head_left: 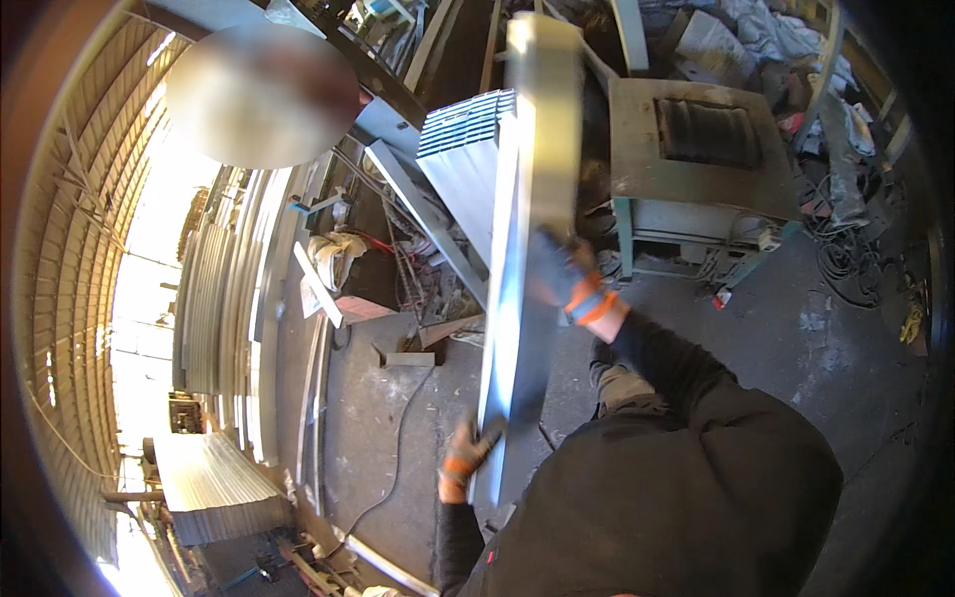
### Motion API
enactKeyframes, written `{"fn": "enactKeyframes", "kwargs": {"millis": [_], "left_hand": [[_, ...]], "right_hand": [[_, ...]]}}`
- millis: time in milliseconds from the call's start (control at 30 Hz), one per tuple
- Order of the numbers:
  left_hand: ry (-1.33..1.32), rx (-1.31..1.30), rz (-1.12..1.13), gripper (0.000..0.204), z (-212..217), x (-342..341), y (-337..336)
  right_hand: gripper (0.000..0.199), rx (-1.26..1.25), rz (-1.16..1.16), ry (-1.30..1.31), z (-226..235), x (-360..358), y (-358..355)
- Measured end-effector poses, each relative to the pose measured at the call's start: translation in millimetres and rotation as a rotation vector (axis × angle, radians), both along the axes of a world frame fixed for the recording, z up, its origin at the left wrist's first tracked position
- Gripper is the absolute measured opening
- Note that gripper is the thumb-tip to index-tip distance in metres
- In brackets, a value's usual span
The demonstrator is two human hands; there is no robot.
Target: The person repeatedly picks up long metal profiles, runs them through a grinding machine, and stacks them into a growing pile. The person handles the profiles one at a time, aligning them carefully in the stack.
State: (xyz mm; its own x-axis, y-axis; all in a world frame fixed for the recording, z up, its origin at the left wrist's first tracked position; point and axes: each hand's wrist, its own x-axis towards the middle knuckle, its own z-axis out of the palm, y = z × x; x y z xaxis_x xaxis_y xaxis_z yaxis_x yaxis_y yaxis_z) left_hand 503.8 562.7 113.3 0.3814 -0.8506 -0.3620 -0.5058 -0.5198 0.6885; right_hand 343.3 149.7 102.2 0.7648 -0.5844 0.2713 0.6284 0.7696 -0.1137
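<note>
A long, narrow metal panel point(552, 119) with a bright folded edge stands steeply in front of me, partly smeared by motion. My left hand point(466, 460), in a dark and orange glove, is closed on its lower left edge. Higher up, my right hand point(580, 284), in a matching glove, grips the panel's right side; its fingertips are blurred. Just left of the panel's upper part leans a stack of similar pale metal panels point(463, 164) with folded ends.
A metal work table point(637, 149) with a dark recessed plate stands at the upper right. Coiled cables point(846, 264) lie beyond it. Long metal lengths point(214, 308) and stacked sheets point(214, 478) are on the left. A thin cable point(398, 448) crosses the floor.
</note>
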Motion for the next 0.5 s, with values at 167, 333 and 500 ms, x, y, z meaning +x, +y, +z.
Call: {"fn": "enactKeyframes", "kwargs": {"millis": [167,333,500], "left_hand": [[0.049,0.283,0.199,0.092,-101,-143,197],[-0.148,0.404,0.295,0.071,-157,-267,228],[-0.039,0.476,0.196,0.073,-160,-308,198]], "right_hand": [[0.049,0.175,-0.500,0.485,-93,-178,-48],[0.072,0.153,-0.700,1.038,-161,-279,-48],[0.078,-0.170,-0.865,1.632,-139,-298,-65]]}}
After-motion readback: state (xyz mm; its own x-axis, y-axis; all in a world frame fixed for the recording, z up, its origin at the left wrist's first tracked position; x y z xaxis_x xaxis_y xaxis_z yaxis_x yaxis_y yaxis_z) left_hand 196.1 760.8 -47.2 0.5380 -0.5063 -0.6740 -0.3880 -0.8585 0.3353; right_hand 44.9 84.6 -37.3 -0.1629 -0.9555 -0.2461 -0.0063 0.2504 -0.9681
